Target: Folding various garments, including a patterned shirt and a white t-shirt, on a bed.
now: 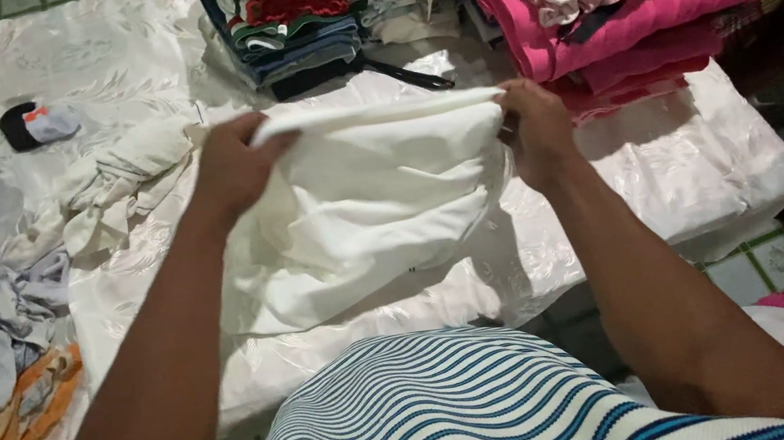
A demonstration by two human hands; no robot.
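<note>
Though beneath white cloth [370, 203] — satin bedspread [118, 54], green-tiled floor [762, 267]

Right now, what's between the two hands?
In the head view, the white cloth spans the stretch: the left hand and right hand each pinch an end of its folded top edge, above the white sheet.

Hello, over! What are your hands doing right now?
Both hands, left and right, gripping white cloth. Cloth lifted above bed. Nothing in the way.
</note>
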